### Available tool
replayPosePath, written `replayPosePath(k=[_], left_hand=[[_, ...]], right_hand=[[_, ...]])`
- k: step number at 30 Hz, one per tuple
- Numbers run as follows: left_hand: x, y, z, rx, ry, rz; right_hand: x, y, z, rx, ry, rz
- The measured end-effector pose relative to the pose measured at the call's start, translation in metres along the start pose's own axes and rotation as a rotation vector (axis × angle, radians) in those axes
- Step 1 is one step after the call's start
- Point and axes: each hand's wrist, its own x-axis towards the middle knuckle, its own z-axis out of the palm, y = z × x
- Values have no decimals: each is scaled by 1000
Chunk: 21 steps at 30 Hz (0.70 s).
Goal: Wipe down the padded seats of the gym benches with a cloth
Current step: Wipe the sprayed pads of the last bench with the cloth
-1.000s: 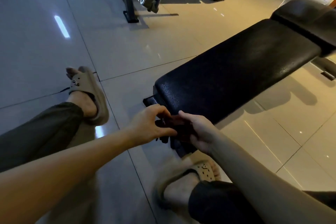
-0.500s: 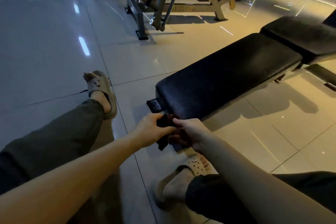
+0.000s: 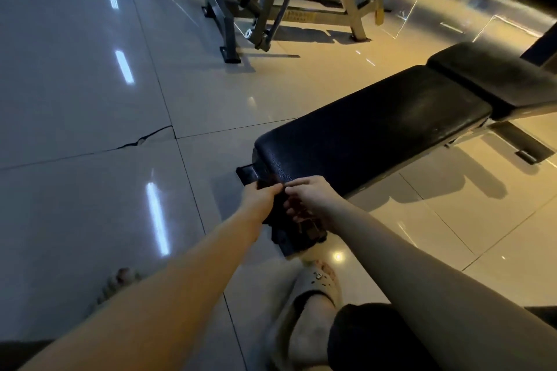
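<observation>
A black padded bench seat [image 3: 370,132] stretches from the middle of the view toward the right, with a second black pad [image 3: 494,75] behind it. At the seat's near end I hold a dark cloth [image 3: 281,217] with both hands. My left hand [image 3: 260,197] grips its upper left part. My right hand [image 3: 310,197] pinches its upper edge next to the left hand. The cloth hangs down below my hands, in front of the bench's end; its lower part blends with the dark bench foot.
Glossy tiled floor [image 3: 90,99] spreads to the left, with a crack in one tile [image 3: 147,137]. A metal gym machine frame [image 3: 271,3] stands at the back. My sandalled right foot [image 3: 310,307] is below the bench end; my left foot's toes [image 3: 120,280] show at lower left.
The view has tilted up and pulled back from the bench. My hands stay together on the cloth at the bench's near end. My left leg has drawn back, out of the left of view.
</observation>
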Motion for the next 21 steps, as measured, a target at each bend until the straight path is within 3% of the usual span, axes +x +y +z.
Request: replayPosePath(k=[2, 6, 9, 14, 21], left_hand=[[14, -3, -5, -24, 17, -20], [53, -13, -16, -72, 121, -59], [84, -36, -12, -128, 164, -95], [127, -43, 5, -50, 215, -2], [165, -6, 2, 5, 375, 86]], right_hand=[[19, 2, -8, -186, 94, -119], [61, 27, -24, -900, 402, -446], [89, 52, -32, -1154, 460, -614], [129, 77, -45, -1303, 377, -650], [139, 87, -43, -1241, 440, -712]])
